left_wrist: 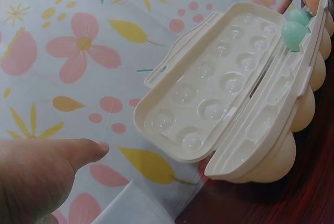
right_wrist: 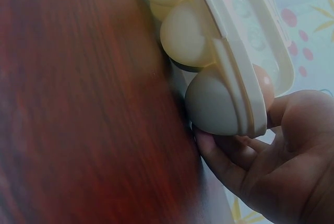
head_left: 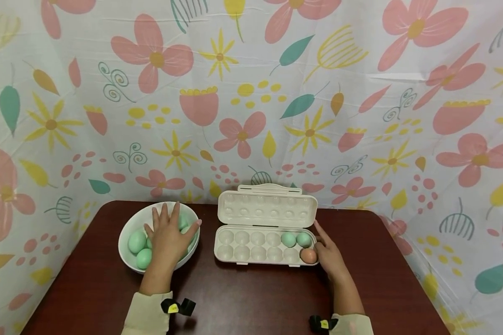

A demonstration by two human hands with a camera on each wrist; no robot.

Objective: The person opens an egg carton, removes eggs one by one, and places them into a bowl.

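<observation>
Below carton rim (right_wrist: 249, 91), right-wrist only: fingertip (right_wrist: 205, 141)

Clad in a plain pale-beige left sleeve (head_left: 146, 316) and a matching right sleeve (head_left: 353, 324), with left hand (head_left: 167, 239) and right hand (head_left: 329, 256) bare. Fitted near the left sleeve's edge with a black strap (head_left: 165, 305), bearing a boxy black block (head_left: 187, 307) and a yellow label (head_left: 173, 308), printed with dark characters too small to read. Fitted likewise on the right with a black mount (head_left: 315, 323) and a yellow tag (head_left: 324, 324).
</observation>
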